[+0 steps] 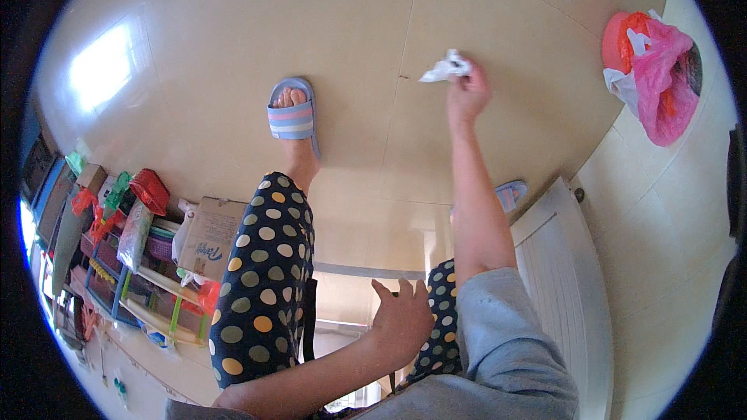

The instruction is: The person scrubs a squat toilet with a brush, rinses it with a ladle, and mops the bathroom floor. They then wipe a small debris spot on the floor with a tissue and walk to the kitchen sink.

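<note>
A crumpled white tissue (446, 68) is pinched in my right hand (471, 93), which is stretched out over the tiled floor (350, 29). The hand is slightly blurred. Just left of the tissue a small brown speck (404, 76) lies by a tile joint. My left hand (405, 315) holds nothing; its fingers are spread and bent near my right thigh, over the polka-dot trousers (265, 280).
Against the wall at right, a bin (616, 41) holds a pink plastic bag (665, 81). A white door (560, 280) stands by my right arm. Left are a cardboard box (210, 236), a red basket (150, 191) and a cluttered rack (134, 286). A striped slipper (292, 119) covers my left foot.
</note>
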Tool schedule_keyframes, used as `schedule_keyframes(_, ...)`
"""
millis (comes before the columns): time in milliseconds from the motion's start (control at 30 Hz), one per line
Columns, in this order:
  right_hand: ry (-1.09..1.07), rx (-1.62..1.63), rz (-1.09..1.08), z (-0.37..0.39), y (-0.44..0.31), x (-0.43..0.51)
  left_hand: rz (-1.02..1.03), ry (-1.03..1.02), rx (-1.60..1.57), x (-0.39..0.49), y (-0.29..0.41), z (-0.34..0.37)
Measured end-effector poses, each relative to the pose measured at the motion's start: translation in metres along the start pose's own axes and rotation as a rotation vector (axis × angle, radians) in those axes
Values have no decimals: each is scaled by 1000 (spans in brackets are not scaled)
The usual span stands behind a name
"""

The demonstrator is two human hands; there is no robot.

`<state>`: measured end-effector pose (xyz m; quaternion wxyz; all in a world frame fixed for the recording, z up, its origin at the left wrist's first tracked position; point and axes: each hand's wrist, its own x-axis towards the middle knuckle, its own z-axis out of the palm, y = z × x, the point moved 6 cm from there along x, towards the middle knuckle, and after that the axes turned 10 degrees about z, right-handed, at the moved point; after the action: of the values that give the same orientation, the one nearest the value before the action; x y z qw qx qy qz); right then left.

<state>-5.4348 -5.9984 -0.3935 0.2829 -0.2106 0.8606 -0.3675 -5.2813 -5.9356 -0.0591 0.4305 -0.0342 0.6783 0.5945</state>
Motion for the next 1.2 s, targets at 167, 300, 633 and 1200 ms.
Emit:
schedule_keyframes(167,-269,-198,-80,34,-58,-11,-8,45,-3,3,1,1)
schedule_keyframes(300,-262,-269,-138,37,-90,48,-11,21,-23,1,3,3)
schedule_keyframes(633,-842,-606,-888,87,-94,-33,-12,72,-6,1,2,-1)
schedule_keyframes(1200,-572,-707,-705,4,-47,-28,-67,25,-38,12,5,0)
